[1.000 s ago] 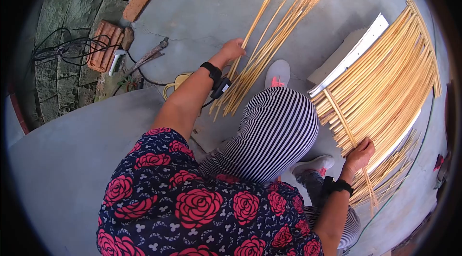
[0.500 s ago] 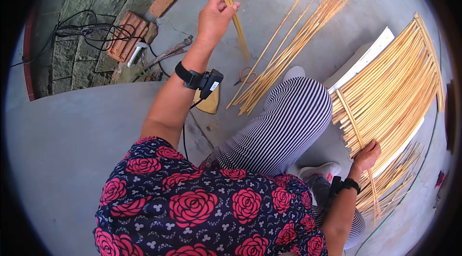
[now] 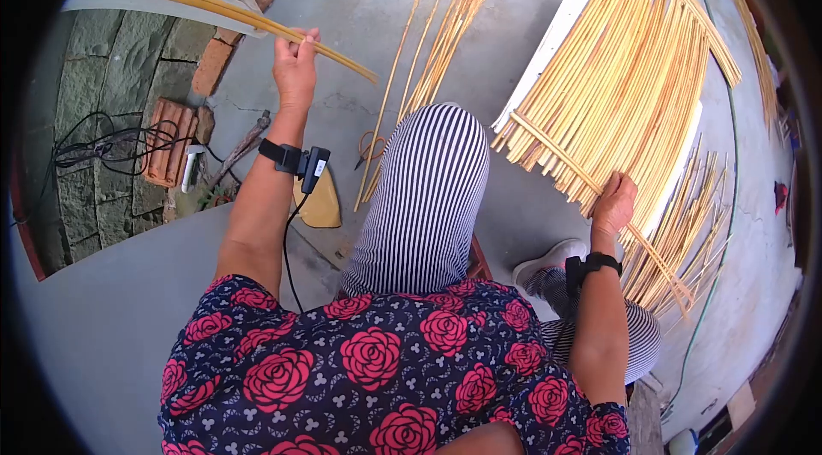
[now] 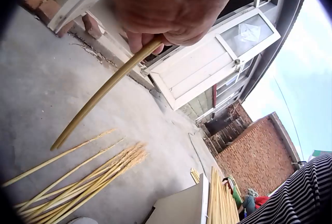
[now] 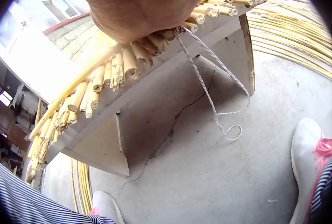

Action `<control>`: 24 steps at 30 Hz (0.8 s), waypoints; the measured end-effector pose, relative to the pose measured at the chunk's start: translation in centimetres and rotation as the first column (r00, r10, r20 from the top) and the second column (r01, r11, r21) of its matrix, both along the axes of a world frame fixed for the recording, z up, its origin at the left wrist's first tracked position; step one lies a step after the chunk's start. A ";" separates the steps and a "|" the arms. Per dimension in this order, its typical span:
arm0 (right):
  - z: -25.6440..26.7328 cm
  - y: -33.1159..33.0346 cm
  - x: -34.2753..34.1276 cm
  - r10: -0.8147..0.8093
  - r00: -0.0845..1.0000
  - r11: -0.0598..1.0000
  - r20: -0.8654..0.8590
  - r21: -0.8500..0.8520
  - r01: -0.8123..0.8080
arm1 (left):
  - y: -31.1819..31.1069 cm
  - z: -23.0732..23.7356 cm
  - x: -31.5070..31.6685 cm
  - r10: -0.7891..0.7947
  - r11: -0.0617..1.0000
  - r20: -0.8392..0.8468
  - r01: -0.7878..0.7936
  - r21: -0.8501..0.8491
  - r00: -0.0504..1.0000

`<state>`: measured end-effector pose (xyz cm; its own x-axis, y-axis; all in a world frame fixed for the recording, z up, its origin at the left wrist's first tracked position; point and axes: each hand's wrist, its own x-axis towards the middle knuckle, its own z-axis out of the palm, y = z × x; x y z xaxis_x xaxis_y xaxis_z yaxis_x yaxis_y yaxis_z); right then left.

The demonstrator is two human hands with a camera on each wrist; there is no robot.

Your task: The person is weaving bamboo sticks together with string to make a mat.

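Observation:
My left hand (image 3: 294,74) is raised at the upper left and grips a few long yellow stalks (image 3: 188,5), which slant across the head view. Their cut ends angle down over the floor in the left wrist view. At the right, my right hand (image 3: 615,205) holds the near edge of a mat of stalks (image 3: 612,70), at the crosswise stalk (image 3: 556,151) that runs over it. A twisted white string (image 5: 207,89) hangs in a loop below this hand in the right wrist view. The right fingertips are partly hidden.
Loose stalks with feathery tops (image 3: 454,27) lie on the floor, near scissors (image 3: 370,149) with orange handles. A white panel (image 3: 548,44) supports the mat; more thin stalks (image 3: 672,241) lie beside it. Black cable (image 3: 94,147) and ridged tile (image 3: 169,142) are at left.
My left hand has lifted stalks off the floor pile and swung them up and left, turning them nearly level. My right hand has stayed at the mat's edge while the head view shifted.

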<state>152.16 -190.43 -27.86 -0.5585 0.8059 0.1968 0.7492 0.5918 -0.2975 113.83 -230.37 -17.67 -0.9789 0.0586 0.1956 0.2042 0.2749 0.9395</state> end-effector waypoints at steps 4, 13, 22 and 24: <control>0.0 -0.1 0.0 -0.004 1.000 1.000 -0.008 0.001 0.004 | 6.7 12.2 2.6 -0.151 0.957 -0.162 0.185 0.223 0.975; 0.3 -0.3 -0.1 -0.043 0.998 0.998 -0.055 -0.046 0.040 | 21.6 18.5 12.2 -0.524 0.588 -0.105 0.448 0.673 0.845; 1.5 -0.9 -0.6 -0.062 0.996 0.991 -0.070 -0.122 0.053 | 31.1 4.4 23.8 -0.597 0.561 0.509 -0.132 0.817 0.620; 1.3 -0.9 -0.5 -0.059 0.995 0.991 -0.079 -0.129 0.048 | 31.0 1.8 23.9 -0.569 0.575 0.561 -0.196 0.794 0.602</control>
<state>151.65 -191.37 -26.59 -0.5001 0.8554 0.1348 0.7484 0.5053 -0.4295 137.69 -199.42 -15.91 -0.7519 0.4755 -0.4566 -0.6586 -0.5105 0.5529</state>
